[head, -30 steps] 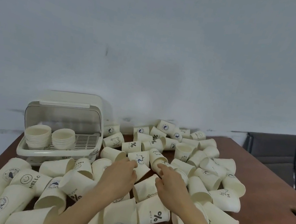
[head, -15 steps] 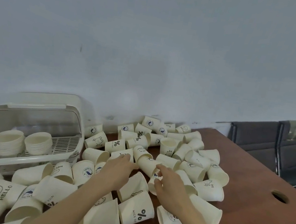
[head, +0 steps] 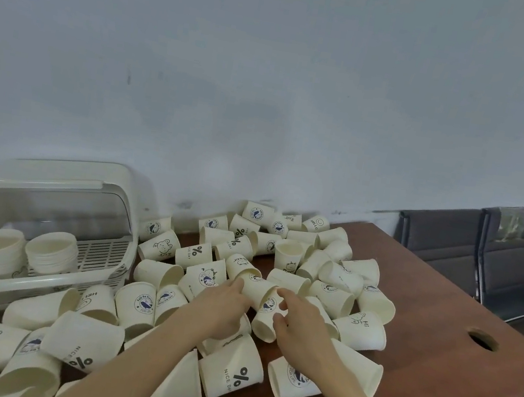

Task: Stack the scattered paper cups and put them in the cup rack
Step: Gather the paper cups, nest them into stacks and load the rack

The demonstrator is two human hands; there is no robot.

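Table edge: brown table [head: 439,329] ends at the right and at its near right corner, with a round hole [head: 482,339] in the bare stretch; grey chairs [head: 502,257] stand beyond that edge.
Open room: bare wood lies only to the right of the pile; the left and middle are crowded with scattered paper cups [head: 334,299], most on their sides.
Back edge: the farthest cups lie against the pale wall [head: 272,80].
Cup rack: the cup rack [head: 42,232] sits at the far left with its clear lid raised; two stacks of cups [head: 24,251] stand inside at its left, and its slatted floor is bare at the right.
Left hand: the left hand [head: 222,308] has its fingers curled round the side of a lying cup [head: 261,292] in the middle of the pile.
Right hand: the right hand [head: 299,324] pinches the same cup from the other side, thumb below and fingers above, its palm over a second cup [head: 264,325].
Hidden: cups beneath both forearms are partly covered; cups at the lower left are cut off by the frame.
Unclear: whether the held cup is lifted or resting on its neighbours cannot be told.
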